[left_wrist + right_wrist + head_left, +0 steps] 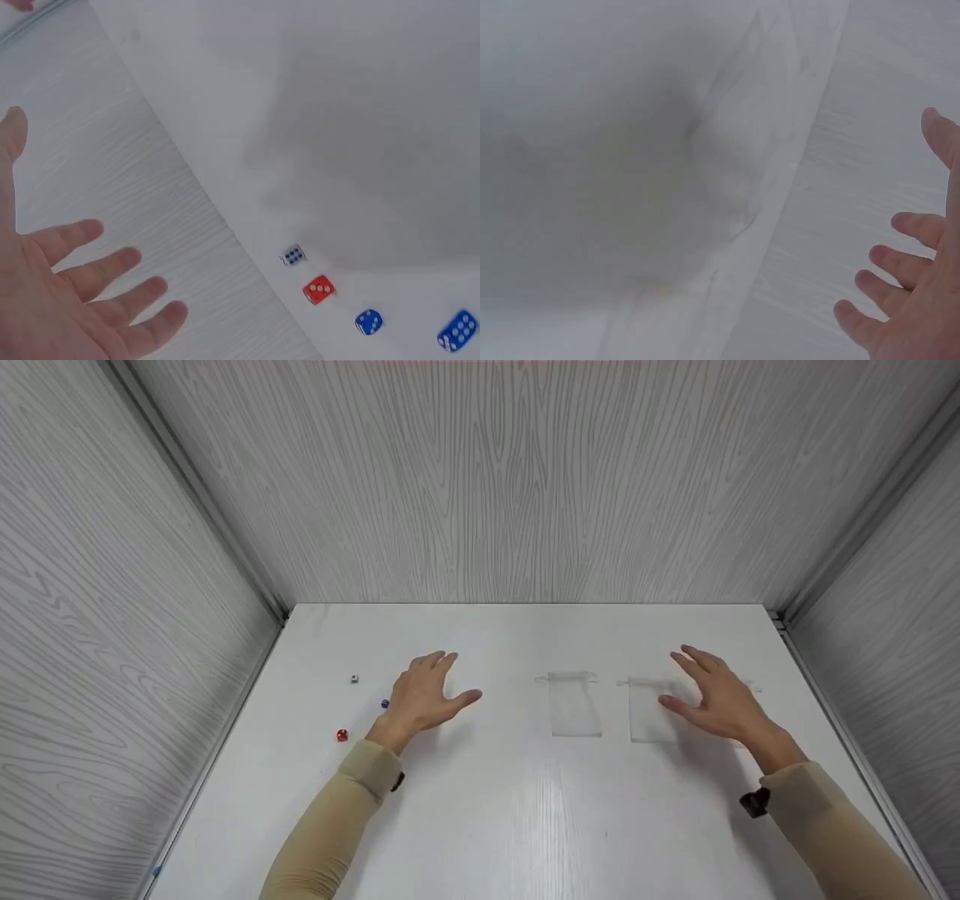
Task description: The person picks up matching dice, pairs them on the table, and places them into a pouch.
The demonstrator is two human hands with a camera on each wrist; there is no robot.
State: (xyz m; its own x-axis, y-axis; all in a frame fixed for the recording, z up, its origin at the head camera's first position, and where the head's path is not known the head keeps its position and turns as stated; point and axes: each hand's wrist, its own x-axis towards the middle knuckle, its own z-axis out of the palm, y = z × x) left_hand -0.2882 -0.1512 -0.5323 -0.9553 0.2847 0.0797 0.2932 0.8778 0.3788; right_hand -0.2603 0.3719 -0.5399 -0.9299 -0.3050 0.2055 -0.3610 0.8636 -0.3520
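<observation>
Over the left part of the white table my left hand (426, 697) hovers with fingers extended and thumb spread, holding nothing. Beside it lie a white die (355, 679), a blue die (385, 703) and a red die (342, 735). The left wrist view shows a second blue die (457, 331), apart from the others. My right hand (720, 701), fingers spread and holding nothing, is above the sheer drawstring pouches. One pouch (574, 712) lies flat near the middle; a second pouch (646, 720) is partly covered by the hand. Cord ends (756, 688) beyond the hand suggest another, mostly hidden.
Grey wood-grain panels stand at the back (510, 480), left (97, 645) and right (892, 607) of the white table (510, 825). A small blue object (157, 871) sits at the table's left front edge.
</observation>
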